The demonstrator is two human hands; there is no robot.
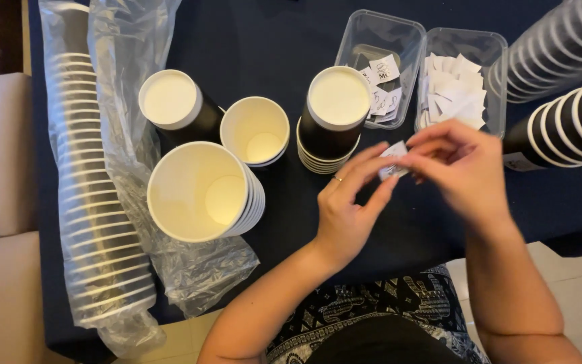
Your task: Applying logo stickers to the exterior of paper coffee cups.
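I see the dark counter point(291, 40) crowded with stacks of paper cups point(203, 192) and two clear tubs of slips point(463, 81). Both hands meet above it, left hand point(348, 209) and right hand point(463, 168) pinching one small white slip point(393, 160) between fingertips. Its long axis runs roughly left-right, tilted slightly; the right hand covers more of it.

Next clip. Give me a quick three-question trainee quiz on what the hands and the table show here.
1. True or false: both hands pinch one small white sticker.
2. Which holds more paper pieces: the left clear tub or the right clear tub?
3. How many upside-down cup stacks stand on the dark tablecloth?

Key: 1. True: left hand and right hand meet on it. 2. Right. 3. Two.
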